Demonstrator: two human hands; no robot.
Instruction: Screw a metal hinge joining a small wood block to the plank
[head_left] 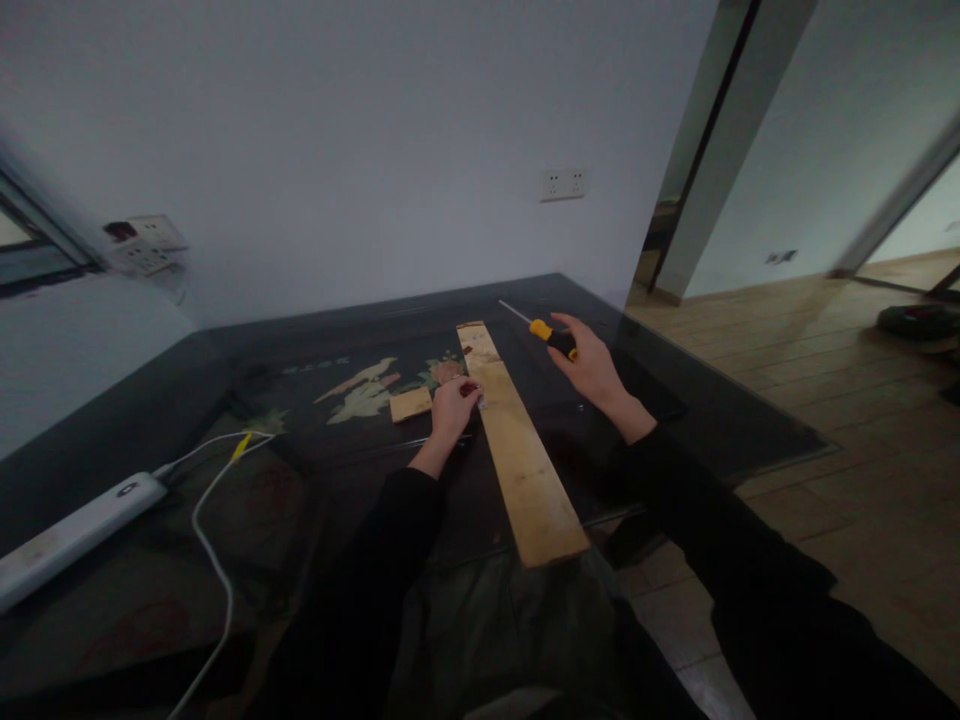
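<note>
The person leans over a dark desk (315, 470) with a long plank (517, 450) running away from them across it. The right hand (592, 365) is raised above the desk, its grip closed around the yellow-and-black handle of a screwdriver (546, 331), the thin shaft pointing up and to the left, clear of the wood. The left hand (452, 405) rests at the plank's left edge, fingertips pinched on something small and pale there; it is too small to name, perhaps a screw. A short block of wood (410, 404) lies just beside that hand.

The plank's near end juts past the desk's edge, so a hard push on it could tip or skid it, I'd say. The light is dim, and the screwdriver tip could slip off a small target toward the left fingers.

By count: one screwdriver, one plank, one block, two hands. Also one white power strip (71, 530) at the left with one white cable (214, 560) trailing off it.
</note>
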